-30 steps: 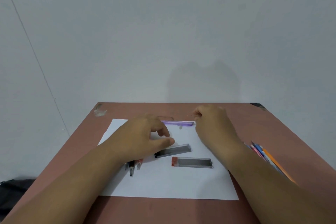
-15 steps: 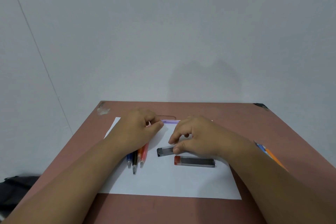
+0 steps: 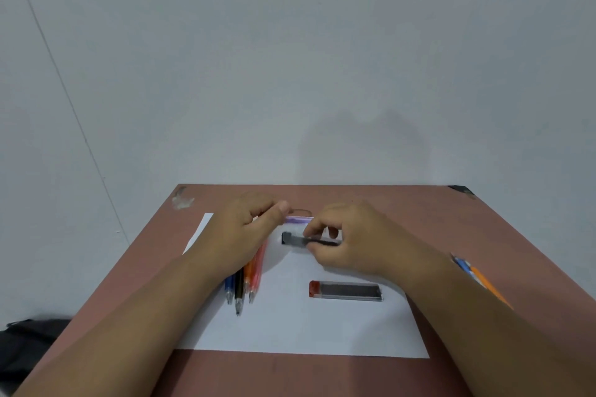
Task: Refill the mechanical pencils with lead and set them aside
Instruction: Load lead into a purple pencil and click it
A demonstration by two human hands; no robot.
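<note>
Two hands work over a white sheet on a reddish-brown table, one on a purple pencil, the other on a lead case.

Head view: the left hand (image 3: 245, 232) pinches one end of the purple mechanical pencil (image 3: 299, 219), which lies flat near the far edge of the white paper (image 3: 290, 325); the right hand (image 3: 351, 238) grasps a black-capped lead case (image 3: 292, 238) between thumb and fingers, just nearer than the pencil; a second lead case with a red cap (image 3: 345, 291) lies free on the paper, toward its near right corner; a bunch of pencils (image 3: 243, 284), blue, black, orange and pink, lies under the left wrist, tips pointing to the near edge; more pencils (image 3: 477, 277) lie by the table's (image 3: 451, 219) right edge, partly hidden by the right forearm.
</note>
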